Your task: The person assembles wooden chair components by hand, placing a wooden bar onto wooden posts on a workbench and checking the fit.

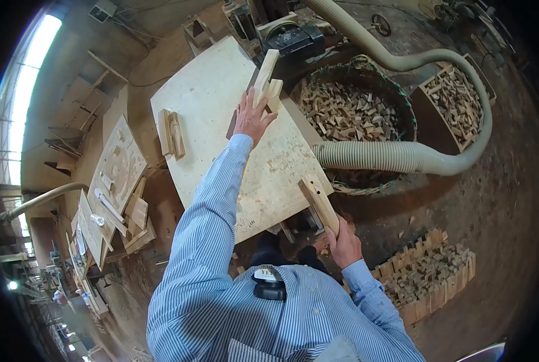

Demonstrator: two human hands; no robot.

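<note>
My left hand (254, 117) reaches over the pale board table (203, 90), fingers spread, resting on or beside light wooden pieces (266, 73) at its far right edge. A dark strip runs along those pieces, partly under the hand. Low on the right, my right hand (345, 243) is wrapped round the near end of a wooden bar (321, 205) with small dark holes. The bar's far end lies over the table's near right corner. Two short wooden pieces (172, 134) lie side by side at the table's left edge.
Right of the table are a round basket (412, 114) of wood offcuts, a box (441, 111) of more offcuts and a thick ribbed hose (378, 157). A dark machine (293, 41) stands beyond. Wood blocks (429, 274) sit lower right; boards (118, 163) lean left.
</note>
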